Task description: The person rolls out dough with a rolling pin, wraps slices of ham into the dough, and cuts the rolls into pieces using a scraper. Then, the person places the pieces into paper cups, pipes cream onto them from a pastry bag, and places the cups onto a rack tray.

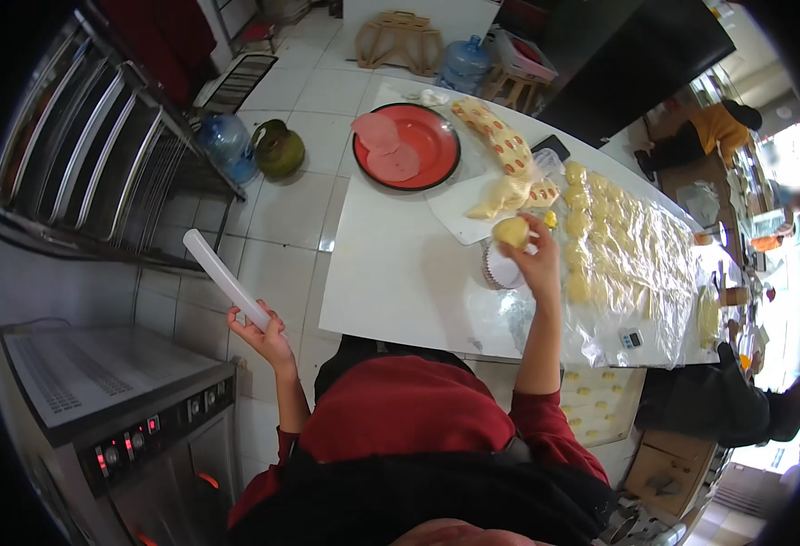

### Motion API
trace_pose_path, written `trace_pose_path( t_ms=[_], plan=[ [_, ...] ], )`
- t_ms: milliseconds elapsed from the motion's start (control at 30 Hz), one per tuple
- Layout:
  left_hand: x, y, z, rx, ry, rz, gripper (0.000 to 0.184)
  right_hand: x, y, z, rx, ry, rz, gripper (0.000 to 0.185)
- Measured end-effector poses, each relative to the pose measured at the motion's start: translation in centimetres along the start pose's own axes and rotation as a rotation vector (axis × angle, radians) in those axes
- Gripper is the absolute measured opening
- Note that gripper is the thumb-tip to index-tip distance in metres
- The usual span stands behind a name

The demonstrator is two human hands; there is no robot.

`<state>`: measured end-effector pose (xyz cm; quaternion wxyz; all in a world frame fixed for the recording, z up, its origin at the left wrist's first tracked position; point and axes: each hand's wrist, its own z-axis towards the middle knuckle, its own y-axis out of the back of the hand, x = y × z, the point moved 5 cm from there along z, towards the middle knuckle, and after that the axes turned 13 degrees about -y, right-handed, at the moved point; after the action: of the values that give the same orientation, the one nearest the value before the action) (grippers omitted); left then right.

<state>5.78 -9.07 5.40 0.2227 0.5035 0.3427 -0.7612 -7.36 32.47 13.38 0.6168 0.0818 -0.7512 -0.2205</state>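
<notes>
My left hand (263, 337) is closed around the lower end of a white rolling pin (221, 276), held out beside the table and tilted up to the left. Over the tabletop, my right hand (542, 262) grips a pale yellow dough ball (512, 232) with its fingertips. Just under that hand are white fluted paper cups (503, 267), partly hidden by it. Rows of similar dough pieces (579, 223) lie to the right beneath a clear plastic sheet (641, 264). A printed plastic bag (495, 136) rests on a white board (459, 218) behind my right hand.
A red bowl (436, 136) with pink round slices (393, 164) stands on the white table (382, 273). A small timer (631, 338) lies near its front edge. At left are a metal rack (100, 146) and an oven (118, 382). Other people (727, 127) are at the right.
</notes>
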Motion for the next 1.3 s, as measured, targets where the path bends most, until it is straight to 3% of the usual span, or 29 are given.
trace_pose_path(
  t_ms=[133, 233, 333, 467, 567, 600, 700, 733, 1300],
  plan=[
    [0.7, -2.5, 0.9, 0.056, -0.002, -0.037, 0.058, -4.0, 4.5, 3.7, -0.253, -0.09, 0.015, 0.053],
    [1.5, -4.3, 1.6, 0.09, -0.002, -0.066, 0.058, -8.2, 5.3, 6.7, -0.234, -0.104, -0.164, 0.052],
    [1.8, -6.0, 2.0, 0.093, 0.013, -0.052, 0.058, -11.5, 4.2, 8.3, -0.091, 0.056, -0.414, 0.056],
    [2.5, -7.2, 2.4, 0.123, 0.003, -0.052, 0.059, -10.6, 6.2, 8.5, 0.226, 0.097, -0.588, 0.06],
    [2.8, -7.8, 2.5, 0.085, 0.02, -0.023, 0.06, -11.4, 9.0, 10.6, 0.007, -0.165, -0.298, 0.05],
    [3.1, -8.0, 2.6, 0.084, 0.017, -0.017, 0.06, -11.1, 9.5, 11.0, -0.236, -0.127, -0.338, 0.039],
    [3.9, -8.3, 2.6, 0.085, 0.012, 0.001, 0.06, -11.1, 9.0, 11.3, -0.387, -0.218, -0.493, 0.031],
    [4.0, -8.4, 2.6, 0.091, 0.011, 0.002, 0.061, -10.4, 8.6, 11.2, -0.425, -0.16, -0.535, 0.026],
    [3.8, -9.7, 2.7, 0.088, 0.029, 0.033, 0.062, -12.4, 6.7, 13.1, -0.461, -0.052, -0.694, 0.016]
  ],
)
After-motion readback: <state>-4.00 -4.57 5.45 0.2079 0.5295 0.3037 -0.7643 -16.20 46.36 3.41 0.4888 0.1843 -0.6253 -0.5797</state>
